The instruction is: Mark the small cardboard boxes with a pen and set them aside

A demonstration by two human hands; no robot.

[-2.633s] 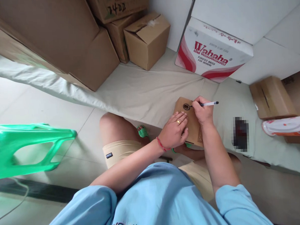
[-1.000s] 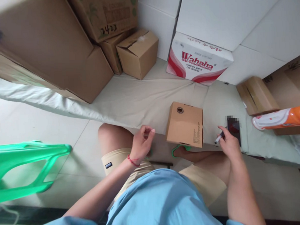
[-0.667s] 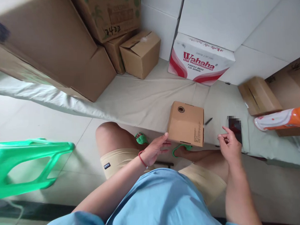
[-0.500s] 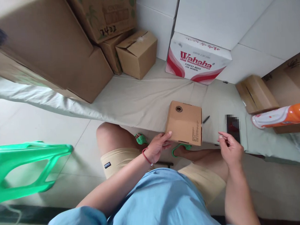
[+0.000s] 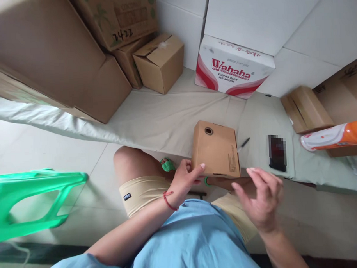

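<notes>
A flat brown cardboard box [image 5: 216,150] lies at the front edge of the cloth-covered surface, with a round dark mark near its top left and small print at its lower right. My left hand [image 5: 184,180], with a red string at the wrist, grips the box's lower left corner, thumb on top. Just right of the box's lower edge my right hand [image 5: 261,197] is in the air, thumb and fingers apart, holding nothing. A dark pen [image 5: 243,144] lies against the right side of the box. Farther right is a black phone [image 5: 277,153], partly pixelated.
A white and red carton [image 5: 233,67] stands against the wall. Several brown cartons [image 5: 161,66] fill the back left. At the right are a small brown carton [image 5: 308,108] and an orange and white bottle [image 5: 333,135]. A green stool [image 5: 52,221] stands on the floor at left.
My right hand has moved left from beside the phone towards the box, and its fingers have spread. The box appears slightly farther left in view, with my left hand still on its corner.
</notes>
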